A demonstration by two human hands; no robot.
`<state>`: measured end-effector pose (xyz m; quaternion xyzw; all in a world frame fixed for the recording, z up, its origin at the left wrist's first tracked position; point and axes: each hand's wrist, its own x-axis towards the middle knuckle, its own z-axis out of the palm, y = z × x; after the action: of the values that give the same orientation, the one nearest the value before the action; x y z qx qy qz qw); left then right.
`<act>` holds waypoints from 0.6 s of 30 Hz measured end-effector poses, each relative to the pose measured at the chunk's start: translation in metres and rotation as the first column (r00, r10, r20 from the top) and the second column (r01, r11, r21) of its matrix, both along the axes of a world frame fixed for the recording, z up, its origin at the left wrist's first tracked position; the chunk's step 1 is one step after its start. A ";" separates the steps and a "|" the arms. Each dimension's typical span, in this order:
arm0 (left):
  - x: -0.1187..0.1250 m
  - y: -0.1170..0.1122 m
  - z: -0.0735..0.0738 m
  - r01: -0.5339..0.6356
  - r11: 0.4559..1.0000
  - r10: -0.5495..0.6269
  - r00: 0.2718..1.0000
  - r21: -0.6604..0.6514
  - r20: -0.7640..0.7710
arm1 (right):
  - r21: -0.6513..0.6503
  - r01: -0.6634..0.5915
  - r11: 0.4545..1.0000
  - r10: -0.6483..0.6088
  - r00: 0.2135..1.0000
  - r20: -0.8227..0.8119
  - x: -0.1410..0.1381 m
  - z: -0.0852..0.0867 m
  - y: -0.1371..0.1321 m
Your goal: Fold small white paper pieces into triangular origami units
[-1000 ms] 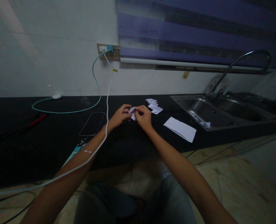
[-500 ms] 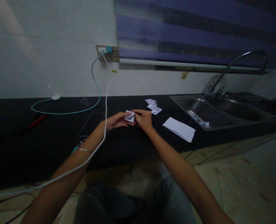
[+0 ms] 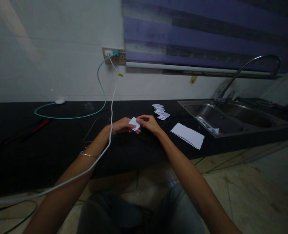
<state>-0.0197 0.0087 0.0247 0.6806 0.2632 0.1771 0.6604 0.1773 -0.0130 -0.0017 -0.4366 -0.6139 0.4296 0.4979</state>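
Note:
A small folded white paper piece (image 3: 134,123) is held between both hands above the black counter (image 3: 48,143). My left hand (image 3: 121,126) pinches its left side, palm turned up, a thin bangle on the wrist. My right hand (image 3: 149,124) is curled with its fingertips on the paper's right edge. A few similar folded paper pieces (image 3: 160,111) lie just beyond the hands. A stack of white sheets (image 3: 188,135) rests to the right, near the counter's front edge.
A dark phone (image 3: 96,129) lies left of my hands, with a white cable (image 3: 111,107) running across my left forearm up to a wall socket (image 3: 114,56). A teal cable (image 3: 71,116) loops on the counter. A steel sink (image 3: 222,117) and tap sit at right. A red pen (image 3: 40,125) lies far left.
My left hand turned palm up and dropped slightly. The paper piece was turned between the fingers and now shows a flatter face. The view shifted a little.

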 end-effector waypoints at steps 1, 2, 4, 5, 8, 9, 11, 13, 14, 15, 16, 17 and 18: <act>0.001 -0.001 0.002 0.024 0.999 -0.024 1.000 0.022 -0.011 | 0.013 -0.015 1.000 0.015 1.000 0.025 -0.001 -0.002 0.000; 0.001 -0.002 0.003 0.046 0.998 -0.045 0.999 0.040 -0.022 | 0.024 -0.028 0.999 0.027 0.999 0.037 -0.001 -0.004 0.001; 0.003 -0.002 0.004 0.065 0.996 -0.063 0.997 0.060 -0.039 | 0.038 -0.030 0.999 0.029 0.999 0.028 -0.002 -0.006 0.002; 0.004 -0.001 0.004 0.056 0.996 -0.053 0.998 0.065 -0.044 | 0.039 -0.017 0.999 0.016 1.000 0.009 -0.003 -0.007 0.003; 0.008 -0.001 0.003 -0.024 0.997 0.029 0.998 0.077 -0.064 | 0.052 0.075 0.996 -0.071 0.995 -0.064 -0.002 -0.007 0.006; 0.010 -0.002 0.003 -0.049 0.995 0.055 0.996 0.084 -0.076 | 0.061 0.116 0.991 -0.111 0.991 -0.081 -0.002 -0.006 0.006; 0.012 -0.002 0.001 -0.077 0.991 0.086 0.993 0.105 -0.084 | 0.078 0.181 0.980 -0.174 0.980 -0.092 -0.001 -0.004 0.006; 0.012 -0.002 0.000 -0.077 0.989 0.087 0.994 0.130 -0.074 | 0.074 0.202 0.977 -0.195 0.976 -0.093 -0.001 -0.002 0.004; 0.012 -0.002 -0.001 -0.071 0.987 0.081 0.995 0.143 -0.064 | 0.064 0.192 0.979 -0.185 0.978 -0.095 -0.002 0.000 0.003; 0.011 -0.002 -0.001 -0.057 0.986 0.067 0.996 0.157 -0.060 | 0.050 0.172 0.984 -0.166 0.981 -0.098 -0.003 0.001 0.001; 0.011 -0.002 -0.001 -0.035 0.985 0.047 0.997 0.171 -0.062 | 0.036 0.147 0.989 -0.142 0.985 -0.102 -0.004 0.002 0.000; 0.010 -0.002 -0.001 -0.011 0.983 0.024 0.997 0.185 -0.067 | 0.028 0.122 0.992 -0.119 0.988 -0.101 -0.004 0.003 -0.002; 0.010 -0.002 -0.001 0.011 0.980 0.003 0.997 0.200 -0.073 | 0.028 0.104 0.994 -0.101 0.990 -0.096 -0.005 0.003 -0.003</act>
<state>-0.0098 0.0070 0.0236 0.7501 0.2665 0.1765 0.5790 0.1723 -0.0156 0.0016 -0.4387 -0.5733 0.4135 0.5549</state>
